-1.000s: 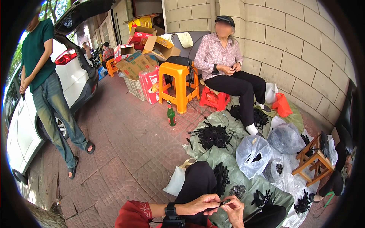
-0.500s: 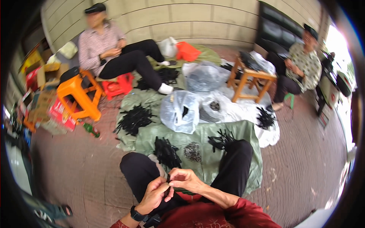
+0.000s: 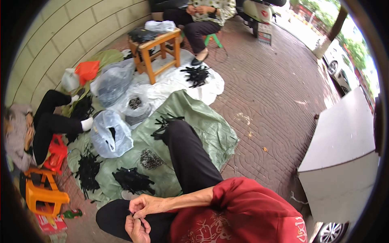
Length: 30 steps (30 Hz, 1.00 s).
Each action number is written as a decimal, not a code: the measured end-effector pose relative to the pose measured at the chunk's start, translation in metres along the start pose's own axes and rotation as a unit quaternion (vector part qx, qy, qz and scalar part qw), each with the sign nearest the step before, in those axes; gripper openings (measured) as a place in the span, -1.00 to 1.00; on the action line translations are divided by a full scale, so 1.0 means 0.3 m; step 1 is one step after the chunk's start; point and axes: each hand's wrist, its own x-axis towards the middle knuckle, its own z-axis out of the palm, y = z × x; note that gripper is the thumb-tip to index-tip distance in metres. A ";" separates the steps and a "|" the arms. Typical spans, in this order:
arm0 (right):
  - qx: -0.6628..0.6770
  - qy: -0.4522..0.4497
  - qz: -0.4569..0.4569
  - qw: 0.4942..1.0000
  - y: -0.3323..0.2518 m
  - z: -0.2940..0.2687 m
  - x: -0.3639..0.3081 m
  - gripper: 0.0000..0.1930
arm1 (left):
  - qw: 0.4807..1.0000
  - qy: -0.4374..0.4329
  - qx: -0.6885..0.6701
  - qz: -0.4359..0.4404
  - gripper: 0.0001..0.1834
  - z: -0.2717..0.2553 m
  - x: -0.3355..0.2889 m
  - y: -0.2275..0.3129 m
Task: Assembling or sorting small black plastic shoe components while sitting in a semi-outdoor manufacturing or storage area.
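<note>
The right hand [image 3: 148, 205] pinched a small dark piece [image 3: 131, 213], mostly hidden, at its fingertips. The left hand [image 3: 138, 231] met it from below, fingers curled; its grip could not be determined. Both were over the left knee [image 3: 110, 218], just off the near edge of the green sheet [image 3: 208, 127]. Black strips [image 3: 133, 181] lay near that edge, small shiny bits [image 3: 151, 159] farther in.

A green glass bottle [image 3: 73, 213] sits near an orange plastic stool [image 3: 46, 195]; a motor scooter [image 3: 257, 13] stands on patterned paving [image 3: 263, 93].
</note>
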 end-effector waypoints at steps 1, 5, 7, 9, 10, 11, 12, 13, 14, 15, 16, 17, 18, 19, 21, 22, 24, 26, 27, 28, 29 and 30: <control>0.000 0.000 -0.001 1.000 0.005 -0.006 -0.006 -0.88 | 1.000 -0.015 0.002 -0.004 -0.92 -0.006 0.011 -0.010; -0.024 0.009 -0.030 0.999 0.023 -0.024 -0.024 -0.84 | 0.999 -0.027 -0.004 -0.034 -0.89 -0.006 0.021 -0.018; -0.016 0.012 -0.033 0.999 0.028 -0.017 -0.026 -0.83 | 0.999 -0.023 -0.004 -0.032 -0.88 -0.006 0.014 -0.023; -0.008 0.014 -0.036 0.999 0.036 -0.008 -0.023 -0.81 | 0.999 -0.028 -0.007 -0.030 -0.86 -0.024 0.010 -0.033; -0.002 0.005 -0.034 0.999 0.040 -0.007 -0.022 -0.81 | 0.999 -0.028 -0.006 -0.028 -0.86 -0.033 0.008 -0.039; 0.005 -0.004 -0.032 0.999 0.042 -0.003 -0.020 -0.82 | 0.999 -0.033 -0.001 -0.020 -0.85 -0.040 0.005 -0.042; 0.004 -0.006 -0.033 0.999 0.045 0.001 -0.017 -0.82 | 0.999 -0.038 0.004 -0.013 -0.85 -0.044 0.002 -0.043; 0.006 -0.005 -0.031 0.999 0.047 0.004 -0.016 -0.82 | 0.999 -0.039 0.005 -0.012 -0.85 -0.043 0.000 -0.042; 0.009 -0.004 -0.029 1.000 0.049 0.008 -0.015 -0.82 | 0.999 -0.037 0.007 -0.001 -0.85 -0.040 -0.004 -0.039; 0.008 -0.004 -0.031 0.999 0.051 0.008 -0.014 -0.82 | 0.999 -0.035 0.009 0.009 -0.85 -0.038 -0.008 -0.038; -0.004 -0.003 -0.033 0.999 0.053 0.006 -0.012 -0.83 | 0.999 -0.037 0.011 0.009 -0.85 -0.038 -0.008 -0.038; -0.017 -0.002 -0.033 0.999 0.054 0.009 -0.008 -0.83 | 0.999 -0.033 0.005 0.006 -0.85 -0.045 -0.007 -0.038; -0.017 -0.001 -0.032 0.999 0.055 0.011 -0.006 -0.83 | 1.000 -0.030 0.000 0.003 -0.86 -0.050 -0.007 -0.039; -0.012 0.002 -0.029 1.000 0.056 0.012 -0.006 -0.83 | 1.000 -0.031 -0.001 0.002 -0.86 -0.052 -0.006 -0.040; -0.007 0.004 -0.027 1.000 0.054 0.013 -0.006 -0.83 | 0.999 -0.038 0.001 0.010 -0.86 -0.045 -0.007 -0.036; -0.011 0.006 -0.027 1.000 0.055 0.011 -0.006 -0.83 | 0.999 -0.038 0.000 0.011 -0.86 -0.042 -0.007 -0.036; -0.016 0.003 -0.023 1.000 0.054 0.008 -0.007 -0.84 | 1.000 -0.024 -0.014 0.001 -0.88 -0.040 -0.010 -0.038; -0.046 -0.009 -0.026 0.999 0.050 0.008 -0.002 -0.84 | 1.000 -0.009 -0.020 -0.008 -0.88 -0.038 -0.016 -0.031; -0.046 -0.024 -0.017 0.998 0.047 0.010 -0.002 -0.84 | 0.999 0.006 -0.025 -0.019 -0.89 -0.038 -0.020 -0.027; -0.034 -0.018 0.001 0.999 0.045 0.008 -0.010 -0.85 | 0.999 0.023 -0.033 -0.011 -0.89 -0.044 -0.011 -0.030; -0.022 -0.024 0.026 0.999 0.040 0.018 -0.014 -0.85 | 0.999 0.005 -0.045 -0.001 -0.93 -0.062 0.001 -0.040; -0.007 -0.027 0.056 0.998 0.024 0.018 -0.024 -0.81 | 0.998 -0.008 -0.057 0.010 -0.97 -0.080 0.013 -0.053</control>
